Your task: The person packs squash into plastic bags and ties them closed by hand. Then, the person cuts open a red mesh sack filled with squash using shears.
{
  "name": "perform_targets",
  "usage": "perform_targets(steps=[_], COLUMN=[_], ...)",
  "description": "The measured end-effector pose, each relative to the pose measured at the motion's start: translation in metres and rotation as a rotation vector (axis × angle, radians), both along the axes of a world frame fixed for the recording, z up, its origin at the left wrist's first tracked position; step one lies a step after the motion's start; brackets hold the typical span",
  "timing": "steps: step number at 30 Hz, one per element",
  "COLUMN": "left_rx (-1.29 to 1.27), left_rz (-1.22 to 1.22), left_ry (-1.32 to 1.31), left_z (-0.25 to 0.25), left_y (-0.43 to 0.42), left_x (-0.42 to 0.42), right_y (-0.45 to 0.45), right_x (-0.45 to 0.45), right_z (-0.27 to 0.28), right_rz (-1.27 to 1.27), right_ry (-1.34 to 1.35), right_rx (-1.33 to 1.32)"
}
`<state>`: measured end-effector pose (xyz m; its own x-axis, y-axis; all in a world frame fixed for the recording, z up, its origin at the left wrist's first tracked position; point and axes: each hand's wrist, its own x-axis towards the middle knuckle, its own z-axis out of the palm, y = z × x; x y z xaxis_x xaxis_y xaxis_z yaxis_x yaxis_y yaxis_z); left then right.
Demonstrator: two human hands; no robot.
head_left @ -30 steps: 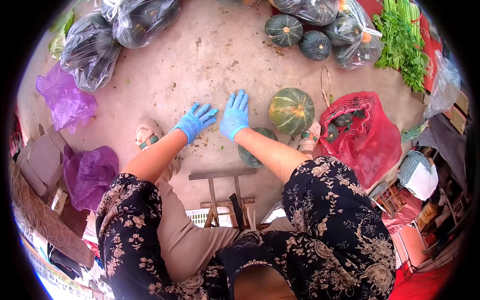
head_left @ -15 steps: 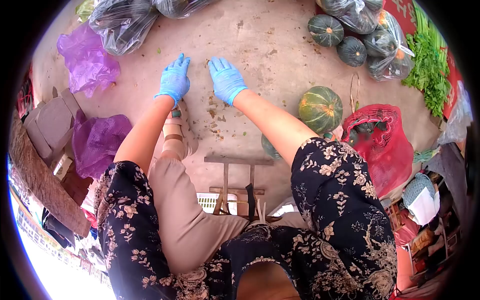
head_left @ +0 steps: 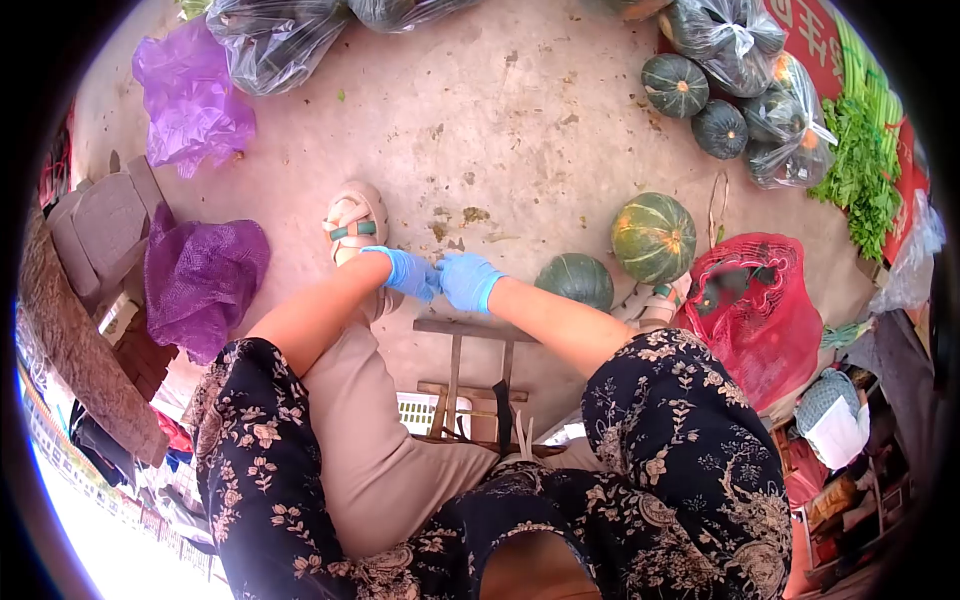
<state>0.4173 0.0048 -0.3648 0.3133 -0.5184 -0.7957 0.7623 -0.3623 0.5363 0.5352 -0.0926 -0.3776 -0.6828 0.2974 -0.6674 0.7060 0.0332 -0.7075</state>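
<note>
My left hand [head_left: 410, 274], in a blue glove, is low over the floor beside my sandal, its fingers pointing at the other hand. Fingertip to fingertip with it is my right hand [head_left: 466, 281], also blue-gloved, with its fingers curled together. Whether anything small is between them is hidden. To the right of my right hand lies a dark green pumpkin [head_left: 575, 283], partly behind my forearm. A larger green and orange striped pumpkin [head_left: 653, 238] sits beyond it, beside my other foot.
A red mesh bag [head_left: 755, 330] lies at the right, a purple mesh bag [head_left: 200, 280] at the left. Bagged pumpkins [head_left: 735, 50] and leafy greens [head_left: 860, 170] are at the upper right. A purple plastic bag [head_left: 190, 95] is upper left. A wooden stool [head_left: 480, 329] stands below my hands.
Both hands have drawn back toward my body and come together, their stretched fingers now bent. The view has shifted, so the dark green pumpkin shows more fully.
</note>
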Motion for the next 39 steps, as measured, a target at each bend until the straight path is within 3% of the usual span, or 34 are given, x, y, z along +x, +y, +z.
perform_targets(steps=[2, 5, 7, 8, 9, 10, 12, 13, 14, 16, 17, 20, 21, 24, 26, 27, 29, 31, 32, 34, 35, 37, 39], left_rx=[0.408, 0.951, 1.091, 1.164, 1.009, 0.941, 0.531, 0.222, 0.161, 0.03, 0.167, 0.625, 0.667, 0.709, 0.628, 0.572, 0.445, 0.341, 0.293, 0.302, 0.312, 0.351, 0.385], left_rz=[0.113, 0.385, 0.149, 0.03, -0.112, -0.256, -0.48, -0.355, -0.291, -0.167, 0.12, 0.365, 0.459, 0.689, 0.771, 0.582, 0.206, -0.048, -0.178, -0.014, 0.072, 0.472, 0.826], left_ry=[-0.154, -0.318, -0.361, -0.385, -0.276, -0.324, -0.458, -0.238, -0.197, -0.116, -0.178, -0.221, -0.26, -0.313, -0.271, -0.222, -0.132, -0.214, -0.25, -0.17, -0.141, -0.096, -0.099], left_z=[-0.013, -0.027, -0.035, -0.04, -0.031, -0.024, -0.018, -0.017, -0.016, -0.009, -0.007, -0.011, -0.017, -0.043, -0.056, -0.058, -0.057, -0.061, -0.058, -0.043, -0.036, -0.036, -0.042], left_y=[0.023, 0.057, 0.045, 0.042, 0.031, 0.016, -0.009, -0.016, -0.016, -0.015, -0.012, 0.005, 0.008, 0.009, 0.009, 0.01, 0.009, -0.011, -0.016, -0.009, -0.004, 0.018, 0.043], left_x=[0.005, 0.01, 0.007, 0.009, 0.012, 0.011, 0.007, 0.011, 0.012, 0.017, 0.01, 0.024, 0.027, 0.031, 0.034, 0.034, 0.039, 0.027, 0.021, 0.024, 0.03, 0.036, 0.046], right_y=[0.025, 0.069, 0.078, 0.07, 0.047, 0.025, -0.016, 0.002, 0.022, 0.012, 0.005, 0.007, 0.01, 0.017, 0.007, 0.002, 0.0, -0.032, -0.031, -0.031, -0.029, -0.006, 0.027], right_x=[0.015, 0.03, 0.032, 0.026, 0.015, 0.006, -0.002, 0.005, 0.014, 0.035, 0.047, 0.073, 0.077, 0.075, 0.063, 0.058, 0.041, 0.017, 0.018, 0.026, 0.031, 0.052, 0.079], right_z=[-0.004, -0.033, -0.049, -0.05, -0.051, -0.05, -0.033, -0.008, 0.015, 0.006, 0.001, -0.031, -0.039, -0.059, -0.079, -0.085, -0.044, -0.064, -0.059, -0.049, -0.045, -0.051, -0.049], right_rz=[-0.338, -0.505, -0.495, -0.48, -0.464, -0.448, -0.206, -0.097, 0.015, -0.265, -0.408, -0.805, -0.899, -1.178, -1.361, -1.445, -1.106, -0.482, -0.544, -0.671, -0.916, -1.399, -1.611], right_ry=[-0.035, -0.205, -0.357, -0.34, -0.323, -0.307, -0.202, -0.145, -0.083, -0.049, -0.032, -0.219, -0.253, -0.132, -0.044, -0.004, -0.032, -0.034, -0.045, -0.069, -0.021, 0.114, 0.313], right_rx=[0.298, 0.669, 0.91, 0.874, 0.839, 0.803, 0.536, 0.114, -0.304, -0.097, 0.0, 0.456, 0.559, 0.413, 0.141, -0.001, -0.224, -0.181, -0.237, -0.355, -0.54, -0.863, -0.927])
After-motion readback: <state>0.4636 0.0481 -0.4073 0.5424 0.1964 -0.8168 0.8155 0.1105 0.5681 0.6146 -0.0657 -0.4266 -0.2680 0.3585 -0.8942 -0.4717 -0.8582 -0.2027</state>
